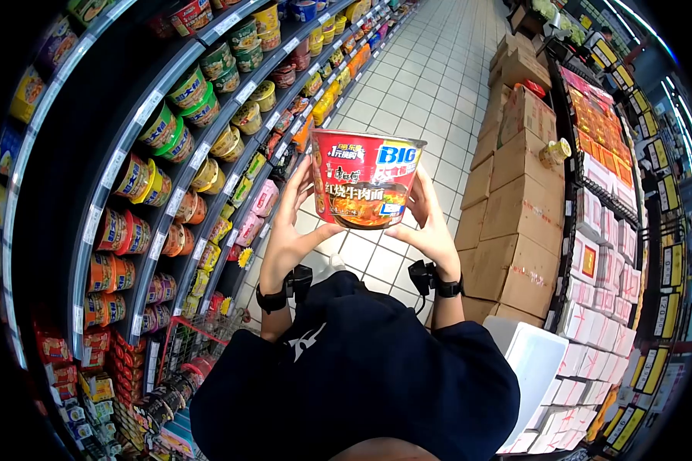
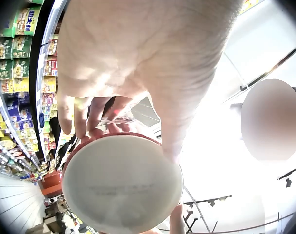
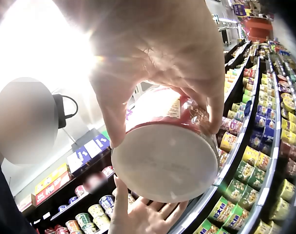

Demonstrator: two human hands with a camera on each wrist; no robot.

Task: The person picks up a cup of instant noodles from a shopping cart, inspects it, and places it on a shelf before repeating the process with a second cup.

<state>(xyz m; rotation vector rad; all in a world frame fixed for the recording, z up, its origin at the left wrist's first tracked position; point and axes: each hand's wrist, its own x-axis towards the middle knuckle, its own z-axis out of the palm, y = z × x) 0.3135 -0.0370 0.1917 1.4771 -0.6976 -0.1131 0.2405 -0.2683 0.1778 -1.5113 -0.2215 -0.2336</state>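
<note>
A big instant noodle cup (image 1: pixel 367 180), red with a yellow and blue "BIG" label, is held upright in front of the chest. My left hand (image 1: pixel 291 223) grips its left side, thumb at the lower edge and fingers up the wall. On the opposite side my right hand (image 1: pixel 429 227) grips it the same way. From below, both wrist views show the plain pale cup bottom (image 2: pixel 122 184). In the right wrist view, the right thumb and fingers reach around the cup wall (image 3: pixel 160 105), and the left hand's fingers (image 3: pixel 147 217) spread behind it.
Shelves of noodle cups (image 1: pixel 200 104) run along the left. A wire shopping cart (image 1: pixel 183 338) with goods stands at lower left. Stacked cardboard boxes (image 1: pixel 519 200) and white cartons (image 1: pixel 592 330) line the right. Between them runs the tiled aisle floor (image 1: pixel 415 77).
</note>
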